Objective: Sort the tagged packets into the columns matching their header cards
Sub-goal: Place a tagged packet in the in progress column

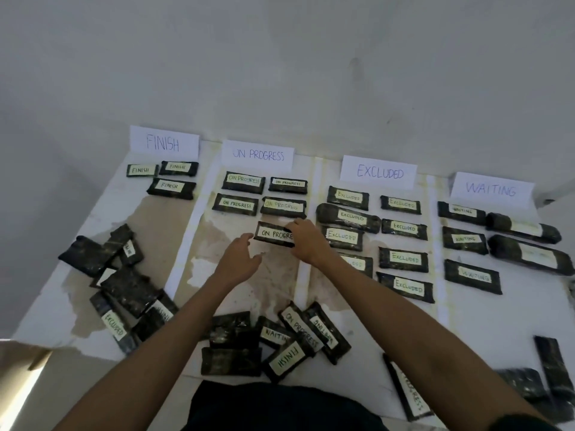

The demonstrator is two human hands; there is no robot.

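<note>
Four white header cards stand at the wall: FINISH, ON PROGRESS, EXCLUDED, WAITING. Dark packets with pale tags lie in columns below them. My right hand holds the right end of an ON PROGRESS packet lying third in that column, its fingers curled over the edge. My left hand hovers just left of that packet, fingers relaxed and holding nothing. Piles of loose packets lie at the left and in front of me.
White strips divide the stained white surface into columns. More loose packets lie at the near right and far right corner. The wall rises right behind the header cards. The table's left edge runs diagonally near the left pile.
</note>
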